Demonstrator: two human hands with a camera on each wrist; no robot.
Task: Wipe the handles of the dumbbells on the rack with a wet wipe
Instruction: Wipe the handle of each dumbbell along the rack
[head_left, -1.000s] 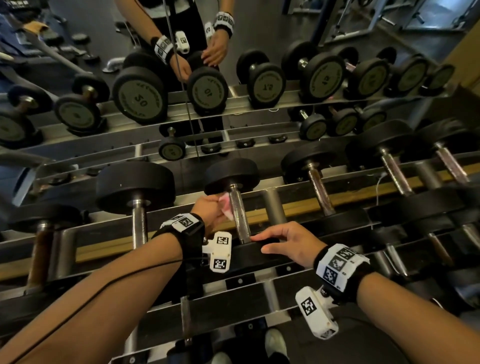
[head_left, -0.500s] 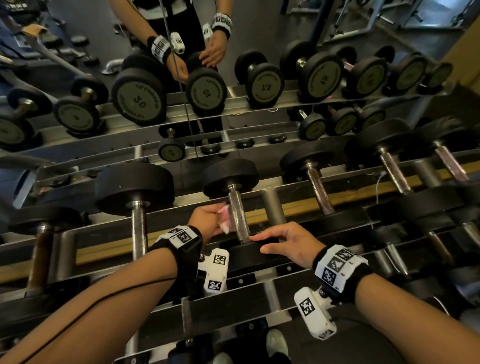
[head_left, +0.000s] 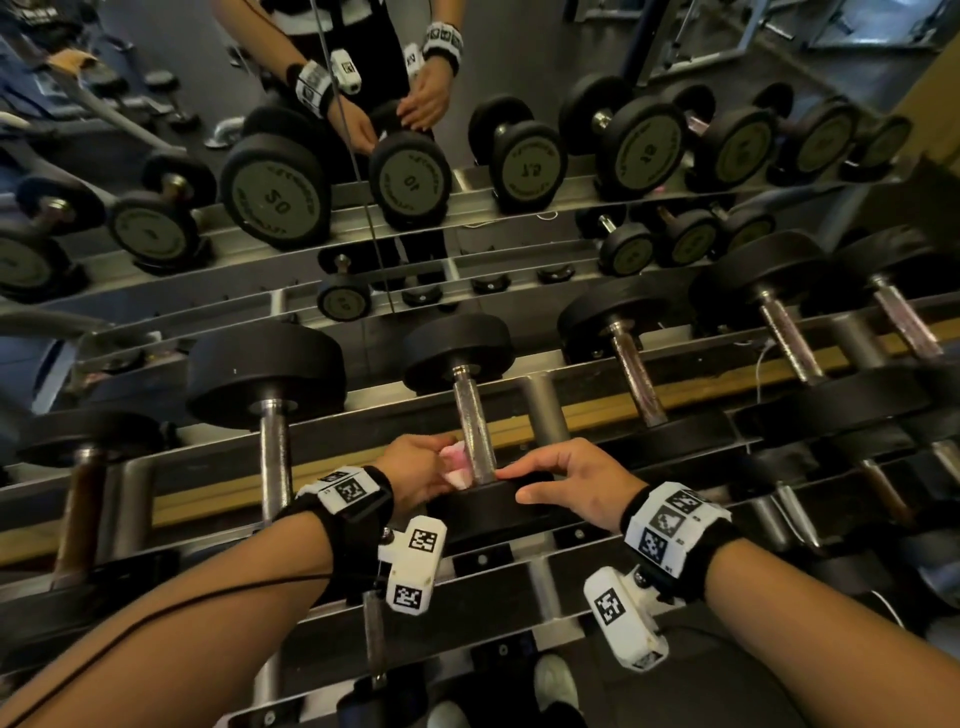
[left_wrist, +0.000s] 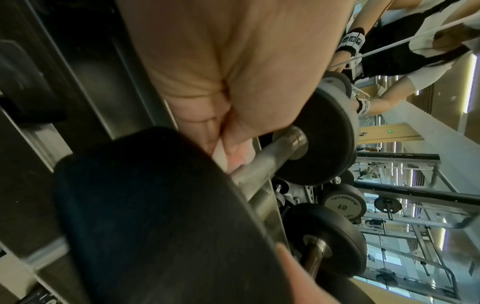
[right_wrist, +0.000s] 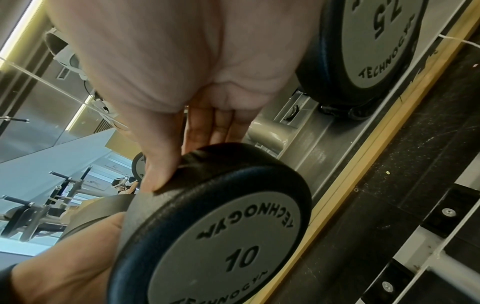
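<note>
The dumbbell handle (head_left: 474, 426) runs straight away from the person; the left hand (head_left: 415, 470) pinches the wet wipe (head_left: 457, 464) against its near end; the right hand (head_left: 576, 480), fingers spread, rests on the near weight (head_left: 493, 506).

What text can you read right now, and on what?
"TECHNOGYM" and "10": end cap of the dumbbell under the right hand.
"75" and "TECHNOG…", cut off: next cap.
Mirrored "50", "10": reflected caps.
Other caps and the wrist tags: unreadable.
</note>
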